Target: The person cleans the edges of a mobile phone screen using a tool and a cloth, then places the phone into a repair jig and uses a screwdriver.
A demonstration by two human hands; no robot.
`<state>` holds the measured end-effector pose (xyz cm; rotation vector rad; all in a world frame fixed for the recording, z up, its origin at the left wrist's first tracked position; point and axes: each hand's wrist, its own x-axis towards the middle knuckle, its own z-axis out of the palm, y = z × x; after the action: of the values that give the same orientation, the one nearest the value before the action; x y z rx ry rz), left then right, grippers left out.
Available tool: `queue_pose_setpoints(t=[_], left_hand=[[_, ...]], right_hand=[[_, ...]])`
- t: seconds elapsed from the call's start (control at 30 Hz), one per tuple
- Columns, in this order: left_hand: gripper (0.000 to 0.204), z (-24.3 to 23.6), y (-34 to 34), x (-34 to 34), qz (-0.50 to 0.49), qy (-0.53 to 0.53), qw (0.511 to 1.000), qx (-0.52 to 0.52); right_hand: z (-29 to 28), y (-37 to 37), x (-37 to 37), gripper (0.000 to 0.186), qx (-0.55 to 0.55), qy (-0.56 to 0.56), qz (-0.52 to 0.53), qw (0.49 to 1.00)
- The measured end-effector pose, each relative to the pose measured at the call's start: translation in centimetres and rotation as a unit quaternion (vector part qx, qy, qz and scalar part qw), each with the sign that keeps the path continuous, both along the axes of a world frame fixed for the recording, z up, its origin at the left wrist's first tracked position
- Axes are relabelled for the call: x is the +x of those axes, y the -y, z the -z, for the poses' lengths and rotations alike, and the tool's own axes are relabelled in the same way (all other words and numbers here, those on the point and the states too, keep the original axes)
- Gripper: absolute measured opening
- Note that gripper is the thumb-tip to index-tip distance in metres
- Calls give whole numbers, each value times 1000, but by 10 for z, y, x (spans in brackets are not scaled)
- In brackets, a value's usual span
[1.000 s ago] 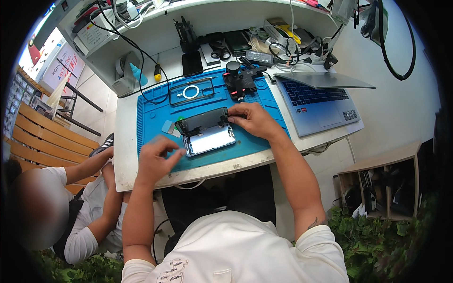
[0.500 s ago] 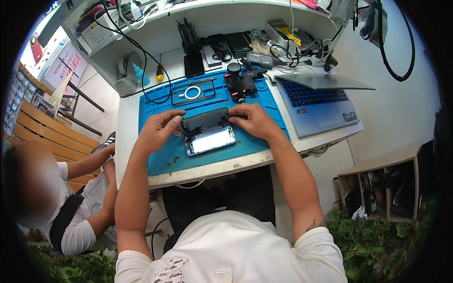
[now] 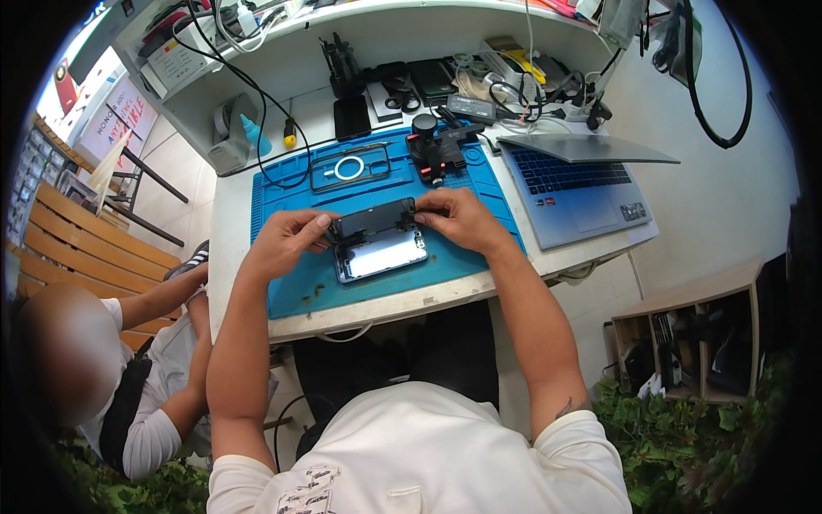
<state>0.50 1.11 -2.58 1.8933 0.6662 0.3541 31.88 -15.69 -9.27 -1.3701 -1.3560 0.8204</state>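
My left hand [image 3: 293,238] pinches one edge of the raised screen panel [image 3: 374,219] and my right hand [image 3: 460,219] grips the opposite edge. The panel leans up from the far side of the silvery phone body [image 3: 381,259], which lies on the blue mat [image 3: 295,295] over a worn white table [image 3: 235,257]. Taking the phone body as the dial's centre, a thin frame [image 3: 315,177] with a white ring [image 3: 349,168] lies near eleven o'clock, a black clamp-like device [image 3: 432,154] at one, and an open laptop [image 3: 586,193] toward two. A blue bottle [image 3: 255,137] stands at ten. Beyond the table, a slatted bench [image 3: 77,257] fills nine o'clock, a seated person [image 3: 158,428] eight, and leafy greenery [image 3: 685,441] four, just below a wooden cabinet [image 3: 693,295].
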Motion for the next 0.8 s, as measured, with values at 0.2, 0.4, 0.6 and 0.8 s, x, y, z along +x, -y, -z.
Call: queue_pose_setpoints(t=[0.2,0.4,0.6,0.8], left_hand=[[43,-8,-3,0,32,-54,998,30],[40,-19,19,-5,72,-62,990,104],[58,-23,36,1,79,-106,974,183],[78,-32,42,17,100,-210,943,239]], right_hand=[[-5,3,0,20,15,30,-1,999],[-22,14,-3,21,28,116,1,993],[-32,22,-8,30,38,173,-12,984],[-31,23,0,54,15,188,-29,982]])
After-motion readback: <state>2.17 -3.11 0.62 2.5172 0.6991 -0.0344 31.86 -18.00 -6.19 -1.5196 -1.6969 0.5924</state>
